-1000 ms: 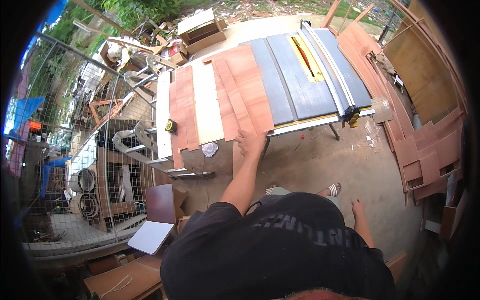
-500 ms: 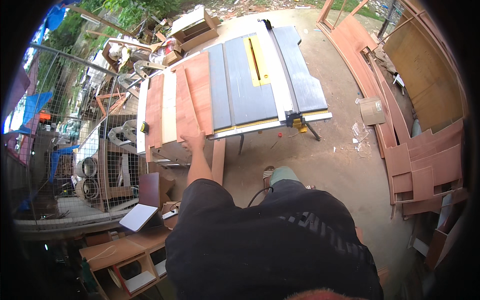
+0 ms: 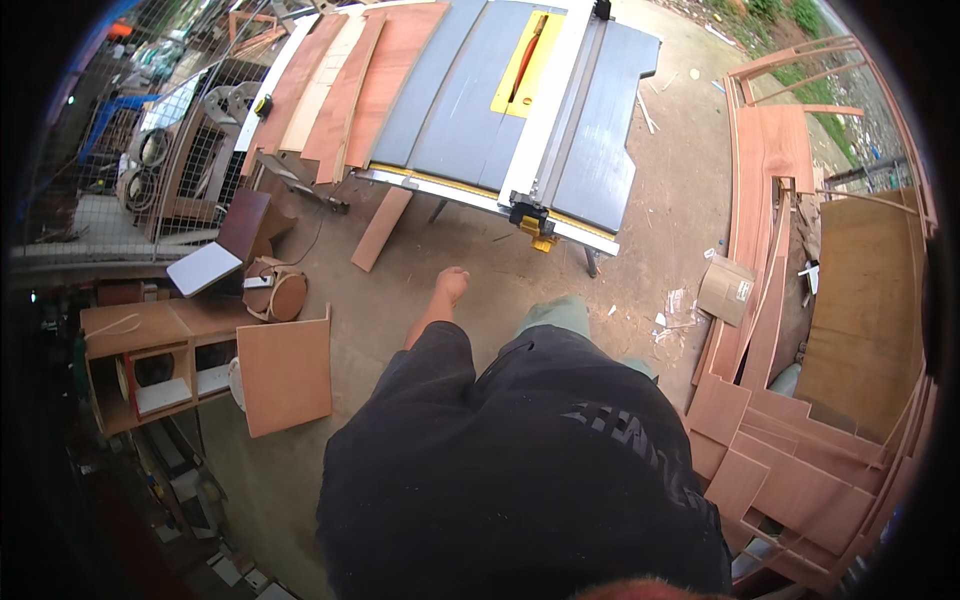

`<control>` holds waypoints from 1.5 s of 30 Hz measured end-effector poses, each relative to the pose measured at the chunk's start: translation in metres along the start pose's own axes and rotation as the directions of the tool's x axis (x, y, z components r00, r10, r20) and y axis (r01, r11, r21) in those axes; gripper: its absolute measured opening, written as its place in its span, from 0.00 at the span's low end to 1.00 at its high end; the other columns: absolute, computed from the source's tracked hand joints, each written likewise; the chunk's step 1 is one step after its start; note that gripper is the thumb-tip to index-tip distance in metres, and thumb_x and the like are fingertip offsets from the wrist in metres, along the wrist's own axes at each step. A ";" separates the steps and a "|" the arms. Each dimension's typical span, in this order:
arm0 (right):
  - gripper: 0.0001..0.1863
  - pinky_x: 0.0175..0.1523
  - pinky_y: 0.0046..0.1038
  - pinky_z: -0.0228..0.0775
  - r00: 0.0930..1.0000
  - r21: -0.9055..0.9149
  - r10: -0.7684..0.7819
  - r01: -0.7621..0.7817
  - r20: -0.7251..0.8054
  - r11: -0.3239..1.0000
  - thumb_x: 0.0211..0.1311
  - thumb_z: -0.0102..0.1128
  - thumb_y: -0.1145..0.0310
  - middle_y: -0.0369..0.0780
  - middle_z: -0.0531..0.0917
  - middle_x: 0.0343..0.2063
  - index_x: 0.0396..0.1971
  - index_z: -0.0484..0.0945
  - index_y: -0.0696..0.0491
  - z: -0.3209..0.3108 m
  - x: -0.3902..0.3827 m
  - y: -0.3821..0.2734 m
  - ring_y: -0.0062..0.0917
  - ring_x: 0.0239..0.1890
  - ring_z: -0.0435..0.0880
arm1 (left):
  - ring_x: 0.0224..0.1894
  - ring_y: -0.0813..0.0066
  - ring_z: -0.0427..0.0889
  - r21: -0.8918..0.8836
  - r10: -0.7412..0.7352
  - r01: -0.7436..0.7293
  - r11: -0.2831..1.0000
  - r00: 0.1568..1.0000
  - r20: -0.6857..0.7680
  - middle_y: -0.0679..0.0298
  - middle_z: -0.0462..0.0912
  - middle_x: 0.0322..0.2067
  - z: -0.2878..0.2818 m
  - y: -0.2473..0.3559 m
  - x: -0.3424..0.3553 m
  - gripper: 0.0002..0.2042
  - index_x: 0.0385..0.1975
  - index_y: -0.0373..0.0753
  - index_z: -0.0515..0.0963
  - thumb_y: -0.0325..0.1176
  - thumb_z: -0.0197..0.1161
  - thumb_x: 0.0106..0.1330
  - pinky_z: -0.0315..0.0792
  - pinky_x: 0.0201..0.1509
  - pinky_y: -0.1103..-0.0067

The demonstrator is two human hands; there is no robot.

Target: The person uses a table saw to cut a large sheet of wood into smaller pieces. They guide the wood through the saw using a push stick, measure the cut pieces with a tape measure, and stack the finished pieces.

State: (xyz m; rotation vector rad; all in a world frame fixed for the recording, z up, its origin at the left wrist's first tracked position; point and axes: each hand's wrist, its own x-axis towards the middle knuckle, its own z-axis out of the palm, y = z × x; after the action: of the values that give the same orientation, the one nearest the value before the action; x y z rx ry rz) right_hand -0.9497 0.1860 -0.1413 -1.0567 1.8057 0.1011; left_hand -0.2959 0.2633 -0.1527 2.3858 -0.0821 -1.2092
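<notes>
Outdoor work area with a concrete floor [image 3: 650, 240], viewed from above by the wearer, whose black shirt [image 3: 520, 460] fills the lower centre. Left forearm extends up and slightly rightward from the shirt's left side, elbow bent, so that the left hand [image 3: 453, 285] hangs over the floor, apart from the table saw [image 3: 590, 150] ahead of it; the right hand lies outside the view. Silver front rail [image 3: 440, 193] marks the saw's near edge, sloping down to the right and ending beyond a black-and-yellow fence handle [image 3: 530, 215]. Open floor surrounds the hand and continues to the right, as far as a cardboard box [image 3: 727, 290] and reddish sheets [image 3: 770, 150]; to the left, a cabinet [image 3: 150, 340] and a square panel [image 3: 285, 378] border this room. Fingers [image 3: 458, 272] of the left hand appear curled into a loose fist, touching nothing visible, although the palm is turned away and its contents cannot be fully confirmed. Reddish panels [image 3: 405, 50] lie on the surface left of the saw's grey top, a narrow strip [image 3: 352, 90] lying lengthwise over them; a tape measure [image 3: 262, 107] rests near the far-left edge. Below the rail, a reddish board [image 3: 383, 230] slants, nearest the hand.
</notes>
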 end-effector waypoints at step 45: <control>0.29 0.51 0.32 0.75 0.502 -0.411 -0.316 0.856 0.805 0.315 0.65 0.62 0.61 0.49 0.84 0.48 0.63 0.72 0.59 0.200 0.238 -0.387 0.35 0.49 0.82 | 0.68 0.54 0.71 -0.201 -0.297 0.257 0.945 0.933 -0.203 0.57 0.70 0.67 0.116 0.017 0.052 0.27 0.70 0.49 0.65 0.37 0.53 0.68 0.67 0.69 0.62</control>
State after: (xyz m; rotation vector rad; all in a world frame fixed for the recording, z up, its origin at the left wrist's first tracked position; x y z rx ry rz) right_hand -0.5668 -0.0974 -0.2818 -2.0542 0.5374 0.7393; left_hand -0.3517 0.1920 -0.2434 2.4197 0.4320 -0.9987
